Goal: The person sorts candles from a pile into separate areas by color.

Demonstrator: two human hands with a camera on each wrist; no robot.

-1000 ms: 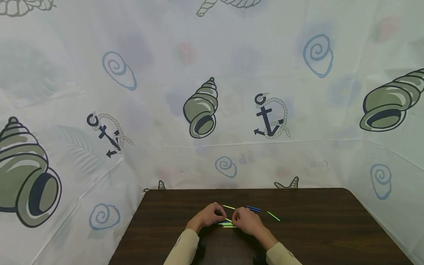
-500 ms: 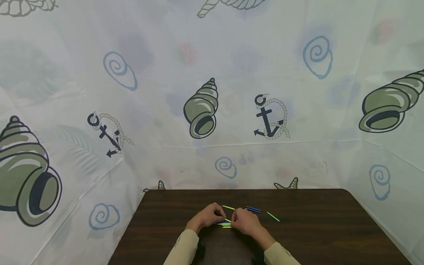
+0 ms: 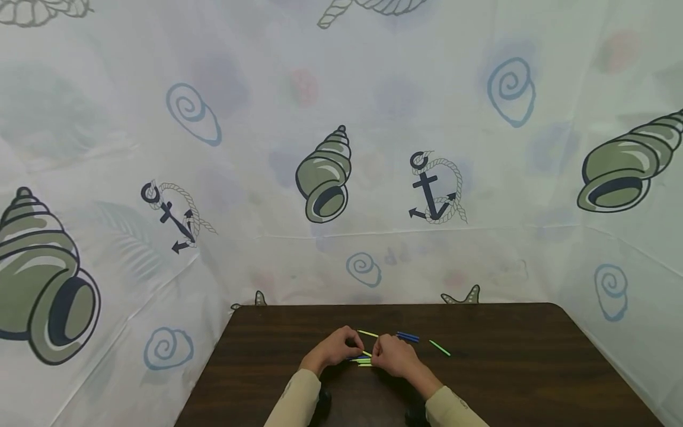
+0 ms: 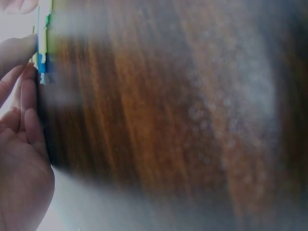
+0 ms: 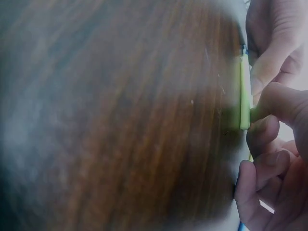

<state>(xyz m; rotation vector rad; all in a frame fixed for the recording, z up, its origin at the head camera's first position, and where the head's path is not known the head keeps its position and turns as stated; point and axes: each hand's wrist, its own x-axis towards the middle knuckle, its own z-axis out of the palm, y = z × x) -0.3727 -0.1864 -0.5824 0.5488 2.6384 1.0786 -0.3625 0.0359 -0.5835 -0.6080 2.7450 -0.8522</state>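
Observation:
My left hand (image 3: 333,347) and right hand (image 3: 395,356) are close together over the table. They pinch the two ends of a thin yellow stick (image 3: 367,354) between thumb and fingers. Just below it, several thin green, yellow and blue sticks (image 3: 364,361) lie side by side, partly hidden by the right hand. In the left wrist view, blue and yellow-green sticks (image 4: 44,36) with ragged ends show beside the left fingers. The right wrist view shows a yellow-green stick (image 5: 245,91) lying by the right fingertips.
Behind the hands lies another yellow stick (image 3: 367,334). Blue sticks (image 3: 408,337) lie together to its right, and a single green stick (image 3: 440,347) is farther right. The dark wooden table (image 3: 507,367) meets a shell-and-anchor patterned curtain (image 3: 240,178) at the back.
My right hand has shifted slightly left, toward the left hand, since a second ago. The left hand and the sticks lying on the table stay in place.

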